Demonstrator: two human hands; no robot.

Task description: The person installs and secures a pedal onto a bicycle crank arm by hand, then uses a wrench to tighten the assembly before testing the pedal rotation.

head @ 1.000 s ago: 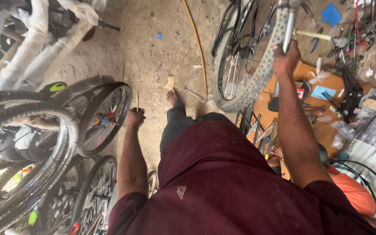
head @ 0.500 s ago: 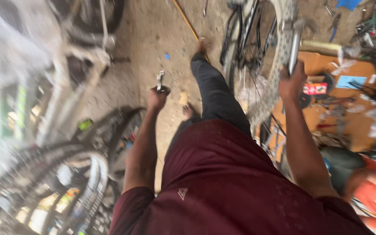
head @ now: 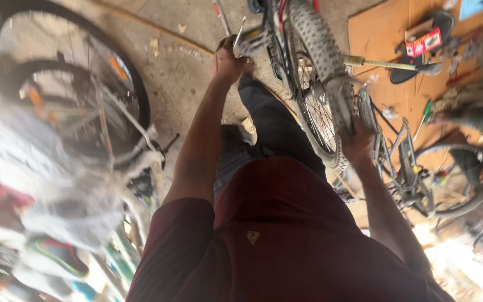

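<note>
Dusty concrete floor (head: 185, 84), 2 hands' fingers closed: left hand (head: 227, 61) on pedal (head: 252, 40), right hand (head: 358, 142) on knobby tyre (head: 322, 50).

Both arms reach forward, left hand (head: 227, 61) fisted, right hand (head: 358, 140) seemingly clenched, though blurred.

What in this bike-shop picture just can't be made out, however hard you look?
- Left hand, head view: its grip near the pedal is motion-blurred; what it holds is unclear.
- Right hand: fingers lie behind the knobby tyre, so the grip is hidden.
- Bikes at left: smeared by blur.
- Tools on the orange board: too small and blurred.
- Second wheel: partly behind another person's arm.
</note>
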